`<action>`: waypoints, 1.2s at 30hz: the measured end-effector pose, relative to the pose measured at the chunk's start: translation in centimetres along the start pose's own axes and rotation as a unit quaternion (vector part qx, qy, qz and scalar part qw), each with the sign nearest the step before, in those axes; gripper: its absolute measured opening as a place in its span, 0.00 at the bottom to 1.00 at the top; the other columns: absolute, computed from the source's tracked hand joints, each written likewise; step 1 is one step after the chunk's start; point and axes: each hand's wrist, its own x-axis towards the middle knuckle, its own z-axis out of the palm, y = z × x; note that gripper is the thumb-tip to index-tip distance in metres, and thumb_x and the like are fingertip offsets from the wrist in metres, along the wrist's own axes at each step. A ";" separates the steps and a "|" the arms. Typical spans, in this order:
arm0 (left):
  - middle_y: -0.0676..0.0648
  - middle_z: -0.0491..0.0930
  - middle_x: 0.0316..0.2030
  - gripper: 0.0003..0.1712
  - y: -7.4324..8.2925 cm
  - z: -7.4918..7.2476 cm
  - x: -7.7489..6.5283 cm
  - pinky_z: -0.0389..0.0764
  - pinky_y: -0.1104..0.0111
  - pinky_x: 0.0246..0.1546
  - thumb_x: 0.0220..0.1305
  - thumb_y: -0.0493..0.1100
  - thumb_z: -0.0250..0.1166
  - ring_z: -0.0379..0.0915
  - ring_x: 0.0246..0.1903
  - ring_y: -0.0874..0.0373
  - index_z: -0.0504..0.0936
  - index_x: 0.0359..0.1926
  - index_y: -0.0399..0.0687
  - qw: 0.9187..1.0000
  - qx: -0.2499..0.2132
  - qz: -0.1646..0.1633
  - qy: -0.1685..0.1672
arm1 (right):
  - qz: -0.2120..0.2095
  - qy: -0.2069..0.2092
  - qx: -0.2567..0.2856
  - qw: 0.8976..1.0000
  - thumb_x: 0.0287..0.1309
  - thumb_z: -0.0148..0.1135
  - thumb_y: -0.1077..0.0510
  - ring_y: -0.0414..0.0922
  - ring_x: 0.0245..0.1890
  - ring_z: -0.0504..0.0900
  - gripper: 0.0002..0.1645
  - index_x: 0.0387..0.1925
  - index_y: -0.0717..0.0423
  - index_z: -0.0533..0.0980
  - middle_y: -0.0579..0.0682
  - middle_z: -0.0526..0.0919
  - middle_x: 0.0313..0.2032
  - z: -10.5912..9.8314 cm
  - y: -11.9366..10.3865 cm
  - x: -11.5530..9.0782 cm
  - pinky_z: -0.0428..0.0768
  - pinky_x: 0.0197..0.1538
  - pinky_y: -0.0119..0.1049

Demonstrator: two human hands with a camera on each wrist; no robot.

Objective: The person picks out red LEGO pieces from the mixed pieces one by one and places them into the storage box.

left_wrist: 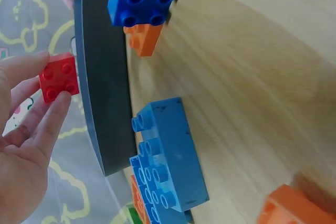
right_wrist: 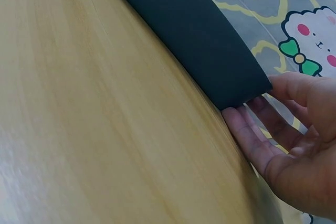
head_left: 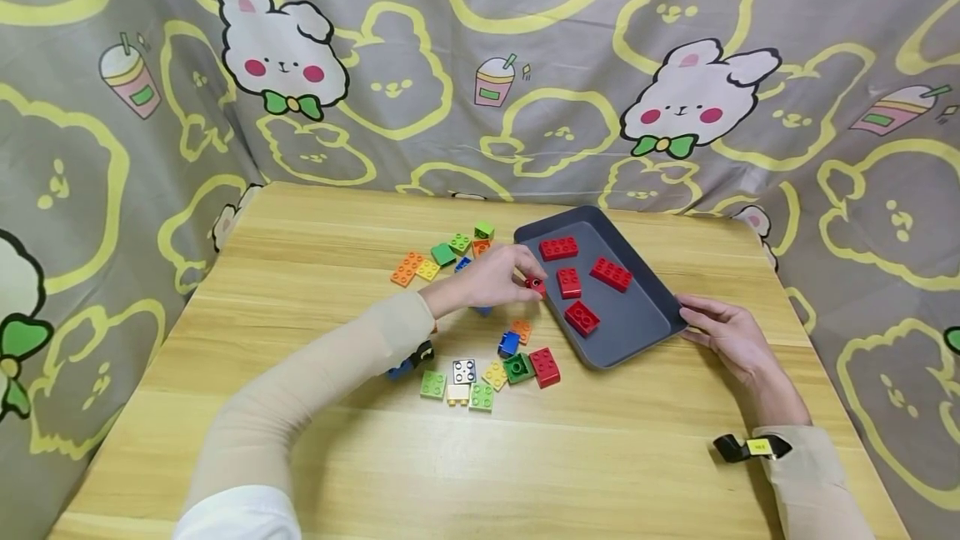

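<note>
My left hand (head_left: 498, 277) pinches a small red toy brick (left_wrist: 59, 77) between thumb and fingertips, beside the left rim of the dark grey tray (head_left: 637, 323). An eye-like print shows on this brick in the head view. At the tray's right corner, my right hand (head_left: 723, 336) grips the edge, with fingers at the rim and near the base in the right wrist view. Inside the tray lie several red bricks, among them one upside-down brick (head_left: 582, 318) and an eight-stud brick (head_left: 558, 248).
Loose bricks lie left of the tray, including an orange brick (head_left: 407, 269), a blue brick (head_left: 508, 344), a green brick (head_left: 519, 368) and a red brick (head_left: 545, 367). Blue bricks (left_wrist: 173, 156) sit below the left hand. A patterned curtain (head_left: 420, 65) hangs behind the wooden table (head_left: 465, 473).
</note>
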 end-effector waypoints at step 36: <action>0.47 0.89 0.55 0.19 -2.6 0.5 6.4 0.84 0.62 0.59 0.65 0.47 0.77 0.85 0.54 0.53 0.91 0.54 0.46 0.994 0.089 -0.055 0.019 | -0.002 -0.001 -0.002 1.000 0.73 0.59 0.69 0.31 0.50 0.88 0.18 0.57 0.55 0.86 0.34 0.90 0.50 -0.1 0.2 0.2 0.89 0.48 0.30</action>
